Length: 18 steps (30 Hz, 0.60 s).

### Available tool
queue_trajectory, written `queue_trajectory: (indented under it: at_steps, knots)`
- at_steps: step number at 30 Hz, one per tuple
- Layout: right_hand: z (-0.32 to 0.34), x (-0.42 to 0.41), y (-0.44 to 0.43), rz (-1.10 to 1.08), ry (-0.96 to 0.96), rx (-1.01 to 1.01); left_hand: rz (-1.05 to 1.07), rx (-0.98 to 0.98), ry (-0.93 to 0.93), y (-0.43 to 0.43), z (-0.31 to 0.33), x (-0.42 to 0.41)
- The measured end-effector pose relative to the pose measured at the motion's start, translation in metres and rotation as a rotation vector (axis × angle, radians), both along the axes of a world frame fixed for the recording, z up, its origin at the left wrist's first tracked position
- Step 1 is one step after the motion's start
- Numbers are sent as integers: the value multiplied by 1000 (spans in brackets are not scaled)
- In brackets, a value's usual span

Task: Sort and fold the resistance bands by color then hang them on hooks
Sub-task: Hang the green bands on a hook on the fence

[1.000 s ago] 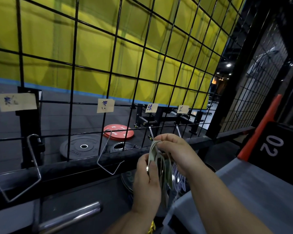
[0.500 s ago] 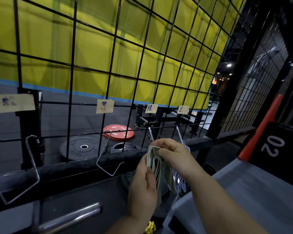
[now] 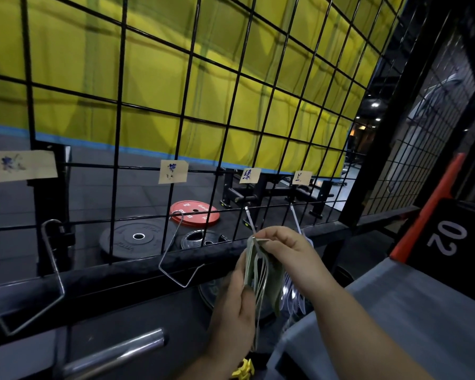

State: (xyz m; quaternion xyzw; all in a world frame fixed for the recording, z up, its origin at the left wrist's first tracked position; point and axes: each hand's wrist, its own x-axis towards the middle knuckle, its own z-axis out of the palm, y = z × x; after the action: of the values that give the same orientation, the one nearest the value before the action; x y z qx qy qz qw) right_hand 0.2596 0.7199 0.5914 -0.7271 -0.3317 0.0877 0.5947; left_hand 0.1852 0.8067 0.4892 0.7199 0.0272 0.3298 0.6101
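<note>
Both hands meet low in the middle of the view, in front of a black wire grid. The right hand pinches the top edge of a folded bundle of pale green resistance bands between thumb and fingertips, right at the tip of a metal hook that hangs from the grid just above the knuckles. The left hand is closed on the lower side of the same bundle, thumb pressed against its near face, so the folds hang between the two hands. Just behind the right hand, a second hook carries a cluster of light bluish bands that dangle beside the wrist. Further to the left of the hands, two bare wire hooks hang from the grid. Paper labels with handwritten characters are stuck to the grid above each hook. Under the right forearm lies a grey bench. Beyond the grid, weight plates lie on the floor.
</note>
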Motion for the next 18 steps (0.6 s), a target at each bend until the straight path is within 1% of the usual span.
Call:
queue_trajectory:
  at_steps: [8, 11, 15, 18]
  knots:
    - [-21, 6, -4, -90, -86, 104, -152, -274, -29, -5, 7, 0]
    - [-25, 4, -5, -123, -119, 117, -178, -302, -33, -6, 8, 2]
    - [-30, 4, -5, -171, -179, 156, -131, -278, -14, -10, 9, 2]
    - [-32, 5, -5, -216, -287, 165, -94, -313, -7, -12, 13, -2]
